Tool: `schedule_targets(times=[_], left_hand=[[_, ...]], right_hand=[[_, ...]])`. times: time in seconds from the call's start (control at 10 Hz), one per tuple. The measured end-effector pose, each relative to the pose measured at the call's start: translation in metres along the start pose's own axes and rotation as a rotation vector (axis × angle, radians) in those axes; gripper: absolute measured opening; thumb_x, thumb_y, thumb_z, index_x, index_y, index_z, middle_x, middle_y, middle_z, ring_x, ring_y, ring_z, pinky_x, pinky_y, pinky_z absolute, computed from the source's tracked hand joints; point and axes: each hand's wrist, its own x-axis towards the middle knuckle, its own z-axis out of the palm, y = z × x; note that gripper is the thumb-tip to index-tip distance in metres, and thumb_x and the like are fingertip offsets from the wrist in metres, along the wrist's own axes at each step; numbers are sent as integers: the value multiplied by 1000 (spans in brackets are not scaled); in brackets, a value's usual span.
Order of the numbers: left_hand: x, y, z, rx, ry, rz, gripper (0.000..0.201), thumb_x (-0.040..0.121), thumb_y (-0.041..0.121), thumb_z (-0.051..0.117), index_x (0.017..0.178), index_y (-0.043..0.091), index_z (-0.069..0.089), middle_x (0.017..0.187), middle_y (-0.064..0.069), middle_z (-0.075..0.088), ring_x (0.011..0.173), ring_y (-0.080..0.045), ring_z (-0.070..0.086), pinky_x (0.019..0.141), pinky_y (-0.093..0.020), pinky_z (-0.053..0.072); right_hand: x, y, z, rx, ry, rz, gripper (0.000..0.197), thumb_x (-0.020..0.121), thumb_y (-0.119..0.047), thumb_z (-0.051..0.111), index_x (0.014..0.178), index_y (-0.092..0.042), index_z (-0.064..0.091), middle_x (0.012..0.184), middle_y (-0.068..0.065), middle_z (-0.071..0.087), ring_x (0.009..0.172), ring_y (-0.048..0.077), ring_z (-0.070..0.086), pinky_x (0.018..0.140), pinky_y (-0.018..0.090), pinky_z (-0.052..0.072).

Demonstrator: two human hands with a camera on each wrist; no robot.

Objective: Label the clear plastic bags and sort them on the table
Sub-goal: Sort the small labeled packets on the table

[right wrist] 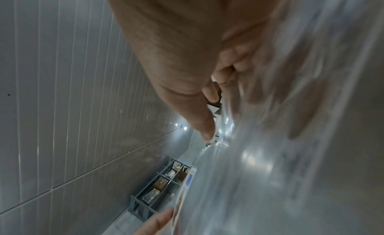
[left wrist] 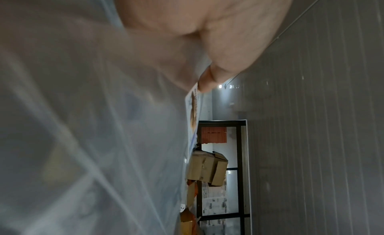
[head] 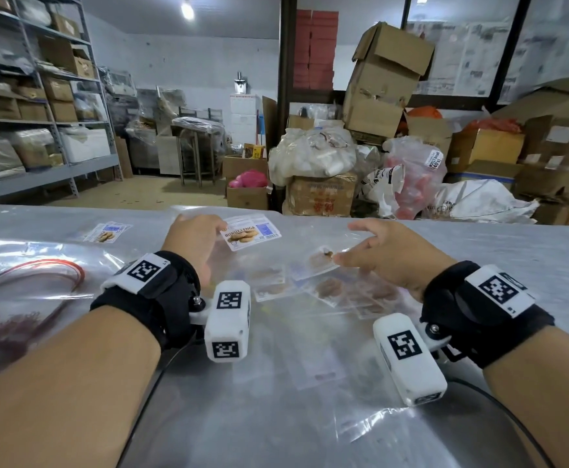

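Observation:
A clear plastic bag (head: 296,251) is held low over the steel table (head: 499,251) between both hands. It carries a biscuit label (head: 252,233) reading "BISKUT LENGA". My left hand (head: 222,229) pinches the bag at that label's left edge; the left wrist view shows the thumb tip of this left hand (left wrist: 204,86) on the label (left wrist: 194,110). My right hand (head: 337,258) pinches a small label (head: 320,260) with a brown picture and a curled corner between thumb and forefinger, the other fingers spread. The right wrist view shows that right hand (right wrist: 216,90) against blurred plastic.
Loose labels (head: 330,293) lie on the table under the bag. A labelled bag (head: 107,231) lies at the far left. Red rubber bands (head: 50,270) sit in plastic at the left edge. Beyond the table stand boxes, sacks and metal shelves (head: 40,123).

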Motion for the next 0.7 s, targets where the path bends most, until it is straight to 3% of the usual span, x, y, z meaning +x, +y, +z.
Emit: schedule_targets(times=[0.1, 0.2, 0.3, 0.4, 0.5, 0.6, 0.7], left_hand=[[0, -6, 4, 1, 9, 75, 52, 74, 16, 66, 124, 4, 61, 114, -14, 64, 103, -33, 63, 104, -58, 49], [11, -15, 5, -14, -11, 33, 71, 63, 21, 65, 131, -1, 57, 124, -21, 64, 113, -37, 64, 105, -63, 47], [18, -21, 6, -80, -13, 14, 70, 66, 20, 64, 133, -1, 56, 114, -15, 61, 102, -32, 61, 106, -61, 47], [46, -29, 1, -134, -28, -56, 63, 63, 24, 66, 124, 8, 67, 119, -7, 66, 106, -30, 66, 100, -62, 50], [16, -11, 2, -105, -68, -101, 39, 68, 24, 67, 106, 13, 74, 111, -9, 75, 102, -29, 72, 96, -53, 54], [-6, 2, 6, -111, -39, -61, 9, 94, 10, 56, 93, 6, 65, 91, -13, 78, 80, -23, 74, 88, -38, 57], [-2, 1, 4, -124, -48, -33, 15, 98, 7, 50, 108, 4, 62, 92, -13, 78, 70, -21, 75, 74, -34, 59]], right_hand=[[-5, -5, 2, 46, -2, -33, 88, 70, -44, 87, 144, -25, 44, 102, 8, 75, 73, 15, 66, 64, 25, 49], [-9, -9, 4, -78, -69, -44, 106, 53, -63, 83, 144, -30, 40, 101, -5, 74, 88, 13, 71, 69, 24, 52], [-12, -10, 9, -177, -150, -19, 116, 47, -70, 80, 147, -33, 34, 113, -9, 63, 96, 4, 61, 68, 20, 46], [-13, -9, 12, -200, -151, 8, 109, 54, -59, 88, 145, -33, 34, 113, -10, 60, 95, 3, 59, 67, 19, 44], [-9, -5, 13, -177, -107, 26, 95, 60, -41, 95, 138, -32, 39, 106, -6, 68, 86, 10, 66, 67, 25, 48], [-3, -1, 12, -43, -24, 47, 70, 78, -12, 84, 133, -26, 43, 98, 2, 74, 67, 17, 64, 55, 28, 49], [3, 1, 9, 70, 96, 49, 56, 89, -5, 69, 137, -19, 44, 96, 5, 76, 71, 19, 66, 61, 28, 50]])
